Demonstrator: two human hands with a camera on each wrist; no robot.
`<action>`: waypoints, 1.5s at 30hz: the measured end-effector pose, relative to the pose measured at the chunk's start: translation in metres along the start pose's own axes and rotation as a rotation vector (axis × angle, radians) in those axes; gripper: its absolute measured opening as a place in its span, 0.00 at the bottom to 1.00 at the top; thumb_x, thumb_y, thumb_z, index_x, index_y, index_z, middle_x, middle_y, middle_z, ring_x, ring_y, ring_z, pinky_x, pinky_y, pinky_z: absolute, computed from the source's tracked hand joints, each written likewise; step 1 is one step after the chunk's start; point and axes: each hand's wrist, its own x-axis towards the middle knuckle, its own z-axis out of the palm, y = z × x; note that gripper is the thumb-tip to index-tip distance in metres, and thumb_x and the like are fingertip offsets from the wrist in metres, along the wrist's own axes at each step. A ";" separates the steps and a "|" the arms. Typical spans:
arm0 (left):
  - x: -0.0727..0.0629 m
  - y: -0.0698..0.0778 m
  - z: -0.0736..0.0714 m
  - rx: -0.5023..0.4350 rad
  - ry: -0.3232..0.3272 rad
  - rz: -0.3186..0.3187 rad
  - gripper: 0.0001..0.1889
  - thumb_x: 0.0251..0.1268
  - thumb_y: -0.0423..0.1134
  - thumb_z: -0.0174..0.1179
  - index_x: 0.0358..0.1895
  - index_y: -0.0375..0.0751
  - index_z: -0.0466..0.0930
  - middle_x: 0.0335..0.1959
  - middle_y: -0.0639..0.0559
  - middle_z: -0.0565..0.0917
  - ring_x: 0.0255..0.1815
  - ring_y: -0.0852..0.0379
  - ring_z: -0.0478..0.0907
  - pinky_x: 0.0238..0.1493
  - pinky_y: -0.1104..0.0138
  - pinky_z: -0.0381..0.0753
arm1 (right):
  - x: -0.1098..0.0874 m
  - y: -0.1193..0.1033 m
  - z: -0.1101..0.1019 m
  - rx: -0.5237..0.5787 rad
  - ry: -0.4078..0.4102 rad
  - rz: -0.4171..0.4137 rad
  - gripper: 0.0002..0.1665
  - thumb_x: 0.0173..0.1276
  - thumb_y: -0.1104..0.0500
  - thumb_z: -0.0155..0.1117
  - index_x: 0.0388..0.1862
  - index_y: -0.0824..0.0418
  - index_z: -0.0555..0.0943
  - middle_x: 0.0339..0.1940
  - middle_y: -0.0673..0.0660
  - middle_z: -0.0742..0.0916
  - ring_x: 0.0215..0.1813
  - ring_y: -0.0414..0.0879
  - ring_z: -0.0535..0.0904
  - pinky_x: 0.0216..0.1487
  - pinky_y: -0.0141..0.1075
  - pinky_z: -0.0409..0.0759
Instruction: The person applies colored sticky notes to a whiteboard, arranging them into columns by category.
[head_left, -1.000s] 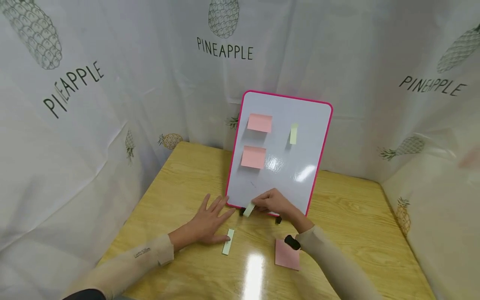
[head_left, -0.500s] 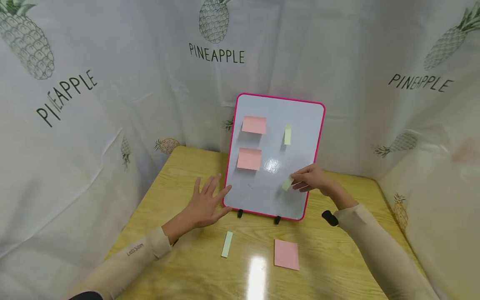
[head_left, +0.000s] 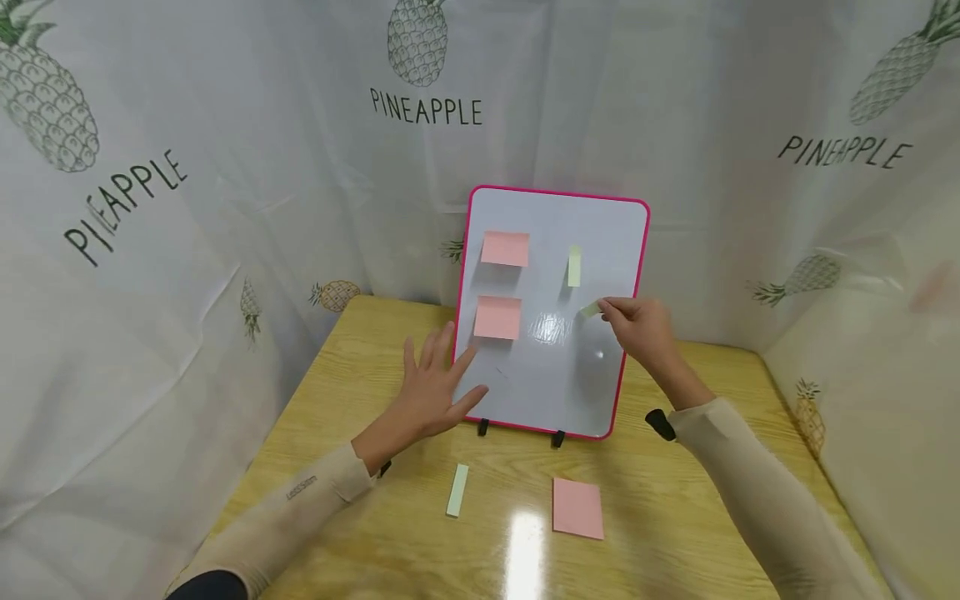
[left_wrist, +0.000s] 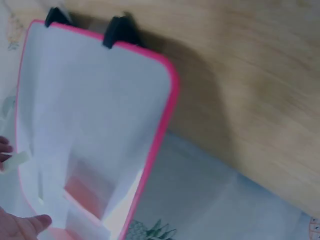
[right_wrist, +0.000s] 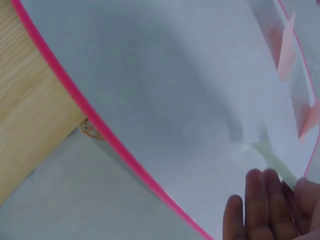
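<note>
My right hand pinches a narrow pale green sticky note at the right half of a pink-edged whiteboard. In the right wrist view, the held note slants from thumb and fingers towards the white surface. Another green sticky note hangs on the board just above. Two pink sticky notes are stuck one over the other on its left side. With fingers spread, my left hand is at the board's lower left edge and overlaps it in the head view; it holds nothing.
On the wooden table before the board lie a thin green sticky note pad and a square pink sticky note pad. Two black feet support the tilted board. A white pineapple-print curtain surrounds the table.
The right hand has carried the green note from the board's bottom edge up and right to beneath the other green one. The left hand has lifted off the table area by the green pad towards the board.
</note>
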 end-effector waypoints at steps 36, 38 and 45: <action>0.074 0.036 0.001 0.112 0.128 -0.011 0.38 0.68 0.70 0.45 0.76 0.55 0.60 0.78 0.35 0.51 0.77 0.36 0.52 0.70 0.31 0.45 | -0.014 0.041 0.076 -0.430 0.262 -0.772 0.14 0.57 0.66 0.73 0.44 0.65 0.88 0.44 0.60 0.90 0.46 0.56 0.87 0.53 0.50 0.82; 0.085 0.040 0.001 0.133 0.154 0.005 0.39 0.67 0.70 0.46 0.76 0.54 0.59 0.77 0.34 0.53 0.77 0.37 0.53 0.70 0.31 0.48 | -0.014 0.043 0.077 -0.431 0.265 -0.782 0.14 0.57 0.66 0.73 0.44 0.65 0.89 0.44 0.60 0.91 0.46 0.56 0.87 0.54 0.51 0.81; 0.126 0.056 0.000 0.251 0.185 0.066 0.42 0.64 0.72 0.48 0.78 0.57 0.54 0.78 0.36 0.49 0.78 0.39 0.46 0.71 0.34 0.48 | -0.014 0.049 0.081 -0.453 0.268 -0.800 0.14 0.56 0.65 0.75 0.44 0.65 0.89 0.45 0.60 0.90 0.48 0.56 0.86 0.56 0.51 0.79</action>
